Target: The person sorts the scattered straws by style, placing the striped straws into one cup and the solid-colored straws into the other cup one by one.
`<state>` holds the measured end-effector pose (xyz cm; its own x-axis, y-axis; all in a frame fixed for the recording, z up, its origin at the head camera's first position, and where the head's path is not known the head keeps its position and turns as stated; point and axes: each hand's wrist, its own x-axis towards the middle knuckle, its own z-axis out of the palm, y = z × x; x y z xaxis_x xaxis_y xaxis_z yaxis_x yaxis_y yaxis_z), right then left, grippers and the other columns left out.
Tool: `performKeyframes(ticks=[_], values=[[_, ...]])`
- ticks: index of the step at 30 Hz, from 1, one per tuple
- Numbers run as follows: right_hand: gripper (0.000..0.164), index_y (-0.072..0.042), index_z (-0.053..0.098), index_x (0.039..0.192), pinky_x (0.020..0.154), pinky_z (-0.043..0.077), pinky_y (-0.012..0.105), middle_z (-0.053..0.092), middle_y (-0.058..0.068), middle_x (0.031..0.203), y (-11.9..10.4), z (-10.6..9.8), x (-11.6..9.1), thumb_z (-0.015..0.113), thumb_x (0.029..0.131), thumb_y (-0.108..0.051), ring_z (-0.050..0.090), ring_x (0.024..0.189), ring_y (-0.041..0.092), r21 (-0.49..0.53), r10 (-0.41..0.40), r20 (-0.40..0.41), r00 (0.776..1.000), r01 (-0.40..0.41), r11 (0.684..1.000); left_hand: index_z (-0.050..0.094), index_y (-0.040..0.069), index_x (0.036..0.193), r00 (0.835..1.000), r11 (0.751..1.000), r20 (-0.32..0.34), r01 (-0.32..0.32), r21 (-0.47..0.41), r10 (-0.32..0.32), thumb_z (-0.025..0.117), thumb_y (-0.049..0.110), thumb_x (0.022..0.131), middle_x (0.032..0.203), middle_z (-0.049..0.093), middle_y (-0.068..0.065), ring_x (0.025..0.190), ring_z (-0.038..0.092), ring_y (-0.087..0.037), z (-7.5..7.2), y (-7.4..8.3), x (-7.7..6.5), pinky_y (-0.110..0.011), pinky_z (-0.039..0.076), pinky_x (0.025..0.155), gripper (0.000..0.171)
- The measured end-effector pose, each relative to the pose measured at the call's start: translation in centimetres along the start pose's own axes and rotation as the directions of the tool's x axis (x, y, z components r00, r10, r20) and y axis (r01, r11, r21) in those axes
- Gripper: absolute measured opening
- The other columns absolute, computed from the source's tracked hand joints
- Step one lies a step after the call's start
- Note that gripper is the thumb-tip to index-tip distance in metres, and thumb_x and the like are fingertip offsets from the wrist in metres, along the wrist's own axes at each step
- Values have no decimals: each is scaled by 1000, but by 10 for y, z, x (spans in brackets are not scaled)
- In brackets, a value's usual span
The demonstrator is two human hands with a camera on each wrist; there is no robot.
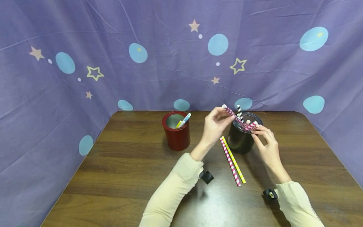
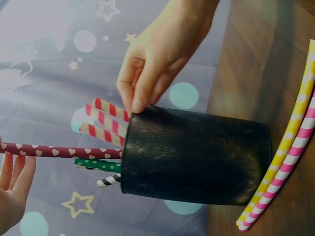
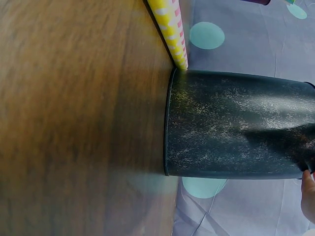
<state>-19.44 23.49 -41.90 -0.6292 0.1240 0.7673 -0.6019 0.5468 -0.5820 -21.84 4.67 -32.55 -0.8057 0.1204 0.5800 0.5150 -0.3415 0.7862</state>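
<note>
My left hand pinches a maroon paper straw with pale hearts. That straw's lower end is inside the black can, and it stands well above the others. At the can's right edge, my right hand grips the rim between thumb and fingers. Several striped straws, red or pink with white, lean in the can beside that hand. A green dotted straw and a black-and-white striped straw also poke out. In the right wrist view, only fingertips of the right hand show by the rim.
A yellow-and-white straw and a pink-and-white striped straw lie side by side on the wooden table, just in front of the black can. Left of them stands a red can with yellow and blue straws inside.
</note>
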Motion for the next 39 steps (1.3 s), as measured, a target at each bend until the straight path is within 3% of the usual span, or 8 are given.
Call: performKeyframes(ticks=[4,9,19,23,30,39], values=[[14,7,63,88,97,32,23,59,13,101,-1,0,0,62,74,12,46,109,6,-4,14,11,1000,-14,1000,50,-16,93,1000,999,1,24,26,-24,60,-17,73,92,53,-34,81,59,-14,1,-8,0,-33,51,78,23],[16,6,64,88,97,32,23,59,7,103,-1,-1,0,62,73,13,45,109,7,-3,19,21,1000,-19,1000,52,-15,94,997,995,7,77,62,-77,61,-15,73,92,55,-33,81,58,-14,3,-15,2,-28,51,78,22],[16,6,64,89,98,32,24,59,6,103,-2,-1,1,62,74,12,46,110,11,-15,17,23,1000,-16,1000,54,-14,94,994,969,41,87,231,-99,60,-10,77,89,59,-29,84,59,-34,9,-3,-2,-21,50,76,18],[15,7,63,88,98,32,23,59,9,102,-2,-1,1,62,74,12,45,110,7,-15,20,21,1000,-20,1000,57,-11,93,995,943,52,63,327,-85,61,-7,78,88,62,-25,82,61,-30,10,-7,-4,-17,49,74,17],[16,7,63,87,97,32,22,59,19,98,-2,0,0,62,73,15,45,109,5,-7,21,8,1000,-21,1000,61,-6,94,996,897,64,30,440,-64,65,2,77,88,65,-17,80,62,-23,5,-49,-2,-12,46,72,19],[16,7,63,87,97,32,23,59,13,101,-2,-1,0,62,73,13,45,109,5,-11,16,16,1000,-16,1000,65,4,95,997,815,67,-10,580,-36,67,10,77,89,64,-6,87,58,-13,-3,-62,-7,-12,43,79,19]])
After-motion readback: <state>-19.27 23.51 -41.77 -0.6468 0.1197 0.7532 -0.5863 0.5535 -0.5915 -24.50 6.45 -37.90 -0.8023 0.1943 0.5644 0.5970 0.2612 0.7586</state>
